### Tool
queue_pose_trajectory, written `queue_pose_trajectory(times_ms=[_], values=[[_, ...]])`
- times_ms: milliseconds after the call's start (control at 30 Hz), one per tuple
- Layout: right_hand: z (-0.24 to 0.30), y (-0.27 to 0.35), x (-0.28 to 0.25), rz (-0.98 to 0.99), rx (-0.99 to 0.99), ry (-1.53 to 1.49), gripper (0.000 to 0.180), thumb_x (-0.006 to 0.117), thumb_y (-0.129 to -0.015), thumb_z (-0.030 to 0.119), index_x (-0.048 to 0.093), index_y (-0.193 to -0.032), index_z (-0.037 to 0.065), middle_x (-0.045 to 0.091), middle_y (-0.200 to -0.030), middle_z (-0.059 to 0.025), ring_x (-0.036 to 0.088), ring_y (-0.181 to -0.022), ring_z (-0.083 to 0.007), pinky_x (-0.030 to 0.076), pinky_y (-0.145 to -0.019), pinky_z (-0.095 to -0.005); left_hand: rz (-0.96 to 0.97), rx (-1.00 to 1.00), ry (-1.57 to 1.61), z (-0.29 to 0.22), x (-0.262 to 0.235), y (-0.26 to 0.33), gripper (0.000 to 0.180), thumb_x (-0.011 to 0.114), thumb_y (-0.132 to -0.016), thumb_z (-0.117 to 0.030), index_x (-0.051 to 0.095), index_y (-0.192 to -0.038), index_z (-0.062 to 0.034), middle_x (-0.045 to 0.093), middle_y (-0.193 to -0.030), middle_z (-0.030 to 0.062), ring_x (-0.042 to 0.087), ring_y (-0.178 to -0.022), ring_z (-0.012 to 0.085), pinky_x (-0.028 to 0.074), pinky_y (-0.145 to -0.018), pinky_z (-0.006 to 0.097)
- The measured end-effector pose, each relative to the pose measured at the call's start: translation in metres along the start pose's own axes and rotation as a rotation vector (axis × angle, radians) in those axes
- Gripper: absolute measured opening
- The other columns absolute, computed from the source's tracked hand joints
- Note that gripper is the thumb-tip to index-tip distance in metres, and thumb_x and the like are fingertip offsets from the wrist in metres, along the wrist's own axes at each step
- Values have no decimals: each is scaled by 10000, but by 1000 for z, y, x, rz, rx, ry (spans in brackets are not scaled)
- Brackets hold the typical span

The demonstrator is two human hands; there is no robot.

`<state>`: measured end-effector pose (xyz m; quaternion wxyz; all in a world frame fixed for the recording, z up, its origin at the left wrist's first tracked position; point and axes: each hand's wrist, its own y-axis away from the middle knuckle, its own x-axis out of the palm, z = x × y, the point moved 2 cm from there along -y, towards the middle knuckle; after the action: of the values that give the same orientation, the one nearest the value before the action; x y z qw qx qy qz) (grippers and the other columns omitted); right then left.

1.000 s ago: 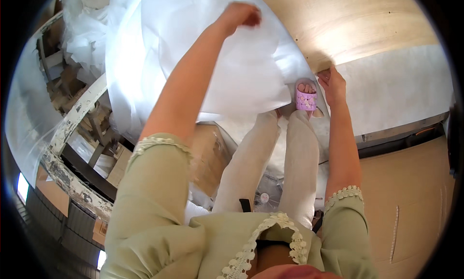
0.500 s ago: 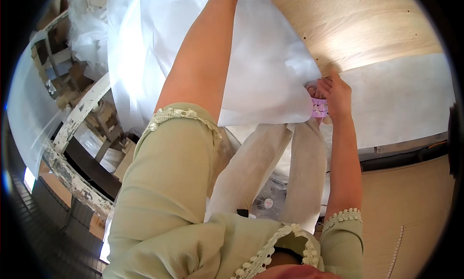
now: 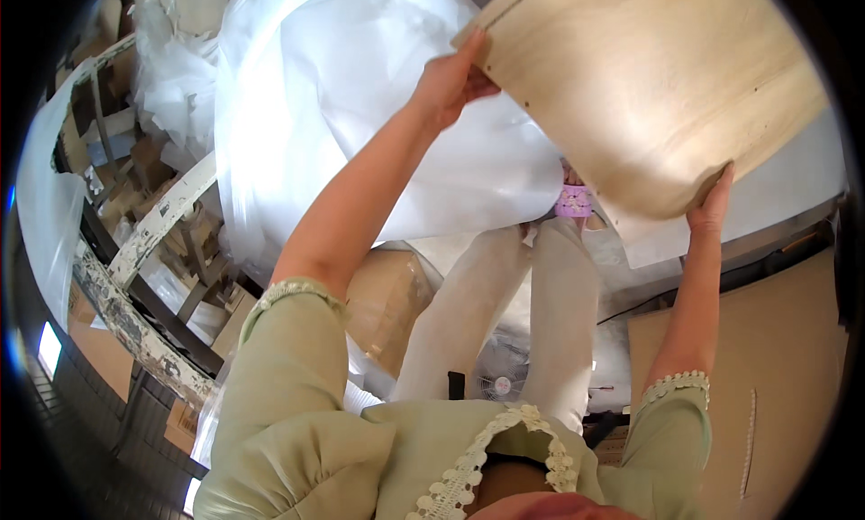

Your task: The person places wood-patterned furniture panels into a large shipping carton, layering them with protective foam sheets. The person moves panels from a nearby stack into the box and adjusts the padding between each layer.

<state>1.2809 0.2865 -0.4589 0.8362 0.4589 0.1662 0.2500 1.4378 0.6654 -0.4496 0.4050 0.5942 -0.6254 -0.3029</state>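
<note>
Pale round-cornered plywood panel [image 3: 649, 87] is lifted, tilted, at far right, both hands gripping its edges: left hand [image 3: 448, 80] far edge, right hand [image 3: 712, 205] near corner. White plastic sheeting [image 3: 360, 114] lies under it (1 panel, not set down).

Wooden board [image 3: 649, 87]: its upper edge runs out past the top of the view.
Right hand [image 3: 712, 205]: palm and thumb hidden behind the board's lower corner.
Pink slipper [image 3: 574, 200]: mostly covered by the board.
White plastic sheeting [image 3: 360, 96]: whatever lies beneath cannot be seen.
Left foot: hidden under the sheeting.
</note>
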Motion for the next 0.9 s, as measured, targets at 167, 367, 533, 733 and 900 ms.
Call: queue_pose_trajectory(times_ms=[167, 367, 533, 733, 900], values=[[31, 71, -38, -210, -82, 301, 831, 444, -841, 578, 341, -1242, -142, 455, -1242, -202, 475, -1110, -272, 385, -940, -349, 190, -163, -255, -66, 5, 65, 807, 323, -809, -693, 529, -1094, 33, 592, -995, 136, 560, -923, 229, 450, -832, 366], [2, 189, -5, -198, 63, 234, 994, 442, -773, 678, 252, -1271, -161, 384, -1280, -234, 420, -1147, -306, 370, -948, -399, 329, -66, -828, -177, 40, 80, 854, 396, -754, -723, 519, -1151, 23, 596, -1029, 157, 552, -958, 228, 417, -830, 327], [-50, 304, 21, 97, 238, 76, 859, 389, -816, 654, 341, -1262, -78, 495, -1191, -161, 474, -1108, -228, 395, -926, -344, -241, 352, -1356, -224, 65, 129, 884, 438, -717, -714, 546, -1096, 78, 569, -1088, 244, 541, -1043, 329, 414, -862, 371], [-52, 449, 14, 588, 663, -143, 694, 312, -884, 569, 295, -1327, 36, 388, -1323, -142, 409, -1191, -277, 362, -966, -412, -422, 334, -1655, -263, 8, 285, 798, 337, -775, -702, 649, -793, 33, 622, -860, 247, 602, -859, 369, 468, -734, 422], [38, 300, -61, 358, 393, -487, 798, 395, -831, 579, 298, -1283, -71, 418, -1263, -224, 388, -1198, -326, 323, -995, -445, -576, 308, -1594, -241, -27, 442, 719, 362, -811, -633, 635, -647, 12, 597, -671, 235, 604, -705, 375, 467, -670, 427]])
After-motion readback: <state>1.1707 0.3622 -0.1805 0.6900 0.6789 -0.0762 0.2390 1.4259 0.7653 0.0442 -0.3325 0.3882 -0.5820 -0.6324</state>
